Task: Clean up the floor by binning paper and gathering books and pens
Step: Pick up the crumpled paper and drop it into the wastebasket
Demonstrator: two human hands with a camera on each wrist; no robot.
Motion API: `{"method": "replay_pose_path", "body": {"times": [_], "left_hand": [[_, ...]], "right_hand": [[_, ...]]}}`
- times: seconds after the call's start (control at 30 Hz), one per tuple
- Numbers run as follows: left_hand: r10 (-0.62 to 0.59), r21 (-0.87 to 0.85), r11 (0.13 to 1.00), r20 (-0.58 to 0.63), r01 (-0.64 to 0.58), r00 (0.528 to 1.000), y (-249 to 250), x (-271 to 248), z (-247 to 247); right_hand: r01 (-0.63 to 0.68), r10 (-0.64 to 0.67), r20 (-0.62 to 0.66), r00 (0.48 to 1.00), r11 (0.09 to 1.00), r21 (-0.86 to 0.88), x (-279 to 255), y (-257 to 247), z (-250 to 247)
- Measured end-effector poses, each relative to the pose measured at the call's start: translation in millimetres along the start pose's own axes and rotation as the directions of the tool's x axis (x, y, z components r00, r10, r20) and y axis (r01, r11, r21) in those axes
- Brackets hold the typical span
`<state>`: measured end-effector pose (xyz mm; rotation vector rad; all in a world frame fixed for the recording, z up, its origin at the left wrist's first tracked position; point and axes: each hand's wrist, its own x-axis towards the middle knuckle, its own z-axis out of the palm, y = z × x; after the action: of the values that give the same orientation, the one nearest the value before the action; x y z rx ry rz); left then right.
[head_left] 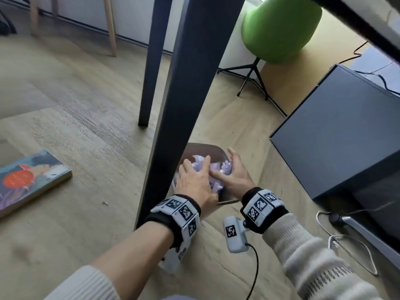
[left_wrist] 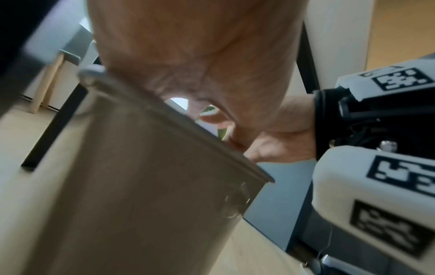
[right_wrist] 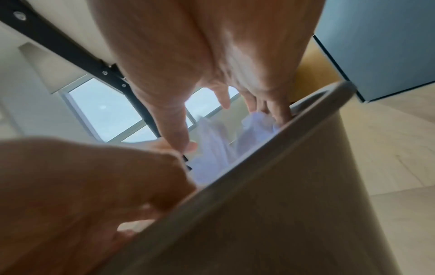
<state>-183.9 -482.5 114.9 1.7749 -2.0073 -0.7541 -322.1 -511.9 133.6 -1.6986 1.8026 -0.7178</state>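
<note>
A brown bin (head_left: 213, 146) stands on the floor beside a dark table leg, filled with crumpled white paper (head_left: 198, 159). My left hand (head_left: 195, 174) lies flat on the paper, fingers straight, pressing down. My right hand (head_left: 229, 169) rests on the paper's right side, fingers extended along the bin's inner wall and thumb pointing left. In the right wrist view the paper (right_wrist: 216, 148) bulges above the bin's rim (right_wrist: 259, 167) under my right hand (right_wrist: 226, 104). The left wrist view shows my palm (left_wrist: 188, 55) over the bin wall (left_wrist: 141, 186). A book (head_left: 28, 180) with a colourful cover lies on the floor at the left.
Two dark table legs (head_left: 184, 94) rise just left of the bin, one touching my left forearm's line. A grey cabinet (head_left: 335, 131) stands at the right, with cables (head_left: 346, 245) on the floor before it. A green seat on a tripod base (head_left: 281, 27) is behind.
</note>
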Motion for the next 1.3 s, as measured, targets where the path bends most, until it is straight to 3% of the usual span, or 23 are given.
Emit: {"method": "replay_pose_path", "body": {"times": [0.07, 0.13, 0.23, 0.33, 0.4, 0.43, 0.53, 0.63, 0.7, 0.77, 0.87, 1.0, 1.07, 1.2, 1.3], "left_hand": [[0.068, -0.035, 0.997, 0.016, -0.068, 0.998, -6, -4, 1], [0.177, -0.086, 0.98, -0.045, -0.18, 0.983, -11, -15, -3], [0.398, -0.104, 0.905, -0.138, -0.413, 0.907, -21, -42, -12], [0.62, -0.007, 0.78, -0.13, -0.626, 0.774, -48, -71, -25], [0.673, 0.113, 0.737, -0.02, -0.667, 0.74, -80, -88, -31], [0.654, 0.187, 0.734, 0.067, -0.653, 0.754, -94, -96, -37], [0.39, 0.421, 0.783, 0.239, -0.457, 0.889, -140, -115, -66], [0.133, 0.526, 0.814, 0.246, -0.247, 0.96, -185, -119, -86], [-0.014, 0.56, 0.821, 0.212, -0.109, 0.977, -221, -122, -89], [-0.207, 0.551, 0.832, 0.191, 0.069, 0.96, -256, -128, -88], [-0.43, 0.514, 0.799, 0.122, 0.314, 0.895, -306, -144, -82], [-0.575, 0.465, 0.729, 0.02, 0.502, 0.818, -351, -160, -72], [-0.622, 0.426, 0.702, -0.023, 0.571, 0.782, -366, -165, -68], [-0.686, 0.344, 0.652, -0.11, 0.675, 0.719, -389, -158, -64], [-0.738, 0.156, 0.628, -0.19, 0.762, 0.647, -406, -139, -65]], "right_hand": [[0.092, -0.095, -0.046, 0.994, 0.994, -0.053, -1, 4, -3], [0.162, -0.184, -0.167, 0.969, 0.978, -0.132, -8, 1, -4], [0.313, -0.372, -0.26, 0.891, 0.919, -0.239, -30, -11, 4], [0.52, -0.56, -0.102, 0.822, 0.812, -0.266, -64, -23, 25], [0.592, -0.607, 0.028, 0.794, 0.762, -0.263, -85, -26, 40], [0.628, -0.628, 0.095, 0.773, 0.732, -0.265, -94, -25, 48], [0.735, -0.655, 0.347, 0.671, 0.648, -0.2, -114, -24, 88], [0.815, -0.645, 0.57, 0.509, 0.574, -0.077, -121, -27, 141], [0.811, -0.585, 0.653, 0.482, 0.581, -0.078, -119, -34, 184], [0.777, -0.526, 0.662, 0.534, 0.613, -0.14, -110, -44, 225], [0.647, -0.346, 0.659, 0.668, 0.707, -0.284, -84, -61, 288], [0.429, -0.14, 0.53, 0.836, 0.77, -0.472, -38, -65, 350], [0.398, -0.108, 0.496, 0.862, 0.751, -0.527, -22, -56, 368], [0.478, -0.107, 0.54, 0.835, 0.628, -0.614, -18, -50, 371], [0.479, -0.105, 0.535, 0.838, 0.612, -0.63, -15, -46, 372]]}}
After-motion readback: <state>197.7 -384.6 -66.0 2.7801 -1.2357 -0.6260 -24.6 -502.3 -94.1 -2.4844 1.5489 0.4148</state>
